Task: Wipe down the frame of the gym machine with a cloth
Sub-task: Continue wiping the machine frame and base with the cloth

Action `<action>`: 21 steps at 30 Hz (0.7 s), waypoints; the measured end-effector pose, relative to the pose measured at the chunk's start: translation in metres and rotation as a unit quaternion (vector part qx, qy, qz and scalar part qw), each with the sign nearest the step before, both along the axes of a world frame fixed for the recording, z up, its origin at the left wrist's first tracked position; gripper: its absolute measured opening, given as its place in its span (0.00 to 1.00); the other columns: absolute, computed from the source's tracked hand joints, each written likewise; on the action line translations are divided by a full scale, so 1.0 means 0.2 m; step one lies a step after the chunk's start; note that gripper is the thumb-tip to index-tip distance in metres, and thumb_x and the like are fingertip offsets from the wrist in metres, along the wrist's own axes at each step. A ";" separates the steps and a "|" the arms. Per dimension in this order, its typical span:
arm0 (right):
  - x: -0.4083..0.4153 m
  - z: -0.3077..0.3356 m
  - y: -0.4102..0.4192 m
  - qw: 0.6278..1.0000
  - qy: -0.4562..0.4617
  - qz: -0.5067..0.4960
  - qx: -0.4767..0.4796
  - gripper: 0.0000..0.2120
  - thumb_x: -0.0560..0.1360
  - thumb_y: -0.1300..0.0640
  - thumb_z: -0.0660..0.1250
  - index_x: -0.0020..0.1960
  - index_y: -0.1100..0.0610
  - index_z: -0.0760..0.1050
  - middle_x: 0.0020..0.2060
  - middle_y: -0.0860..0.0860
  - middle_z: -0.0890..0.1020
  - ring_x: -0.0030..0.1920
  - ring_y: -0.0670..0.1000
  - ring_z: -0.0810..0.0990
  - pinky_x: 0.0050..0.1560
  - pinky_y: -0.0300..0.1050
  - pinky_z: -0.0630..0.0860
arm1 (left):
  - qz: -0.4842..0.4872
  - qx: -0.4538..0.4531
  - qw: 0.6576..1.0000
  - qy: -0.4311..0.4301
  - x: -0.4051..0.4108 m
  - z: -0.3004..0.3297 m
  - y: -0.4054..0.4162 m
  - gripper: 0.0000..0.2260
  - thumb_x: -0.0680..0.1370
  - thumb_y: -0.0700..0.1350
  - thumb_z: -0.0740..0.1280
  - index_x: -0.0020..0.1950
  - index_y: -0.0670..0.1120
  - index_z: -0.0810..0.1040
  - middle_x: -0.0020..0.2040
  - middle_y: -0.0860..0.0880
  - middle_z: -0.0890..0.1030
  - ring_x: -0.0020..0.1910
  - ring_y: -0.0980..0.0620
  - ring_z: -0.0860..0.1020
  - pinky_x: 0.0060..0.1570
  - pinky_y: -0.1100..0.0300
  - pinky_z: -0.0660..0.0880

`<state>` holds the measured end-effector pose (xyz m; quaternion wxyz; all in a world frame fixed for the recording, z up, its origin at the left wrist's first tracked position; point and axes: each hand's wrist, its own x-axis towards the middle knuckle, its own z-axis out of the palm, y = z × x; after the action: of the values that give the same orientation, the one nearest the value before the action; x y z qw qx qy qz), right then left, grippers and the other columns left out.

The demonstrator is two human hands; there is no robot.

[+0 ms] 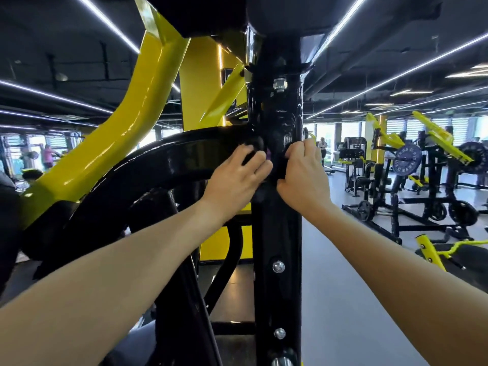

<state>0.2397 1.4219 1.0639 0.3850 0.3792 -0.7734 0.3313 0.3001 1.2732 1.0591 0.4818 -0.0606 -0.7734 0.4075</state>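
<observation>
Both hands, left (237, 171) and right (303, 171), pinch a dark cloth (281, 165) against the glossy black frame (277, 233)

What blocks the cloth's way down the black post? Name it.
Nothing large. Both hands, left hand and right hand, hold the dark cloth against the black post. Below, only two round bolt heads sit on its face.

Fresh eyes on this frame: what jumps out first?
Two bare hands, left hand and right hand, gripping a dark cloth against the glossy black post at centre. A bright yellow arm sweeps up on the left; more yellow-and-black machines stand at right.
</observation>
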 end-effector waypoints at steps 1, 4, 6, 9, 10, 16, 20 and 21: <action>0.01 0.00 0.00 1.000 -0.003 -0.001 0.005 0.19 0.67 0.64 0.67 0.56 0.63 0.65 0.59 0.58 0.66 0.59 0.58 0.65 0.53 0.43 0.66 | 0.005 -0.021 1.000 -0.003 0.01 -0.02 -0.02 0.09 0.81 0.35 0.51 0.60 0.39 0.65 0.53 0.41 0.75 0.56 0.38 0.76 0.63 0.47 0.70; 0.05 0.00 0.02 0.999 -0.008 -0.012 0.043 0.21 0.68 0.64 0.67 0.57 0.63 0.65 0.59 0.59 0.65 0.60 0.59 0.64 0.57 0.45 0.66 | 0.013 -0.076 0.997 0.001 0.06 -0.07 -0.04 0.07 0.81 0.35 0.56 0.58 0.39 0.66 0.52 0.42 0.71 0.51 0.42 0.78 0.60 0.50 0.73; 0.09 0.00 0.02 0.997 -0.026 -0.013 0.070 0.20 0.69 0.64 0.67 0.58 0.63 0.64 0.60 0.59 0.64 0.61 0.59 0.64 0.59 0.46 0.67 | 0.017 -0.081 0.996 -0.026 0.11 -0.10 -0.03 0.07 0.79 0.36 0.59 0.57 0.39 0.68 0.51 0.43 0.71 0.47 0.43 0.78 0.58 0.52 0.74; 0.19 -0.05 0.01 0.996 -0.052 -0.015 0.073 0.19 0.71 0.65 0.65 0.59 0.63 0.65 0.60 0.58 0.64 0.62 0.58 0.64 0.59 0.46 0.68 | 0.031 0.042 0.996 -0.069 0.24 -0.19 -0.04 0.12 0.70 0.38 0.71 0.52 0.41 0.75 0.49 0.46 0.77 0.43 0.45 0.76 0.45 0.56 0.76; 0.22 -0.06 0.00 0.996 -0.044 -0.016 0.075 0.18 0.71 0.65 0.64 0.59 0.62 0.65 0.60 0.57 0.64 0.62 0.58 0.64 0.57 0.46 0.69 | 0.019 0.122 0.990 -0.069 0.29 -0.21 -0.04 0.11 0.71 0.39 0.72 0.52 0.42 0.76 0.50 0.46 0.76 0.46 0.45 0.75 0.43 0.56 0.76; 0.44 -0.12 -0.16 0.954 -0.252 0.164 -0.002 0.12 0.79 0.54 0.61 0.60 0.59 0.71 0.55 0.57 0.76 0.55 0.56 0.76 0.49 0.46 0.72 | -0.130 0.540 0.831 -0.005 0.43 -0.11 -0.06 0.12 0.80 0.46 0.62 0.59 0.40 0.74 0.55 0.42 0.72 0.54 0.44 0.72 0.53 0.60 0.64; 0.61 -0.07 -0.17 0.686 -0.592 0.397 -0.146 0.13 0.78 0.46 0.62 0.53 0.54 0.77 0.44 0.52 0.84 0.42 0.51 0.83 0.41 0.46 0.79 | -0.305 0.808 0.501 -0.050 0.50 -0.03 0.07 0.15 0.82 0.46 0.58 0.68 0.44 0.67 0.60 0.43 0.75 0.58 0.45 0.75 0.56 0.55 0.73; 0.62 -0.06 -0.16 0.660 -0.595 0.428 -0.164 0.13 0.78 0.47 0.63 0.53 0.54 0.78 0.43 0.53 0.85 0.42 0.52 0.84 0.43 0.48 0.80 | -0.339 0.843 0.412 -0.064 0.52 0.00 0.12 0.15 0.83 0.46 0.57 0.69 0.46 0.65 0.60 0.45 0.76 0.58 0.45 0.76 0.57 0.51 0.73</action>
<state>0.3643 1.3891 1.0516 -0.2859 0.3213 -0.5229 0.7359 0.4038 1.2968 1.0586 0.3378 0.0932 -0.6729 -0.6515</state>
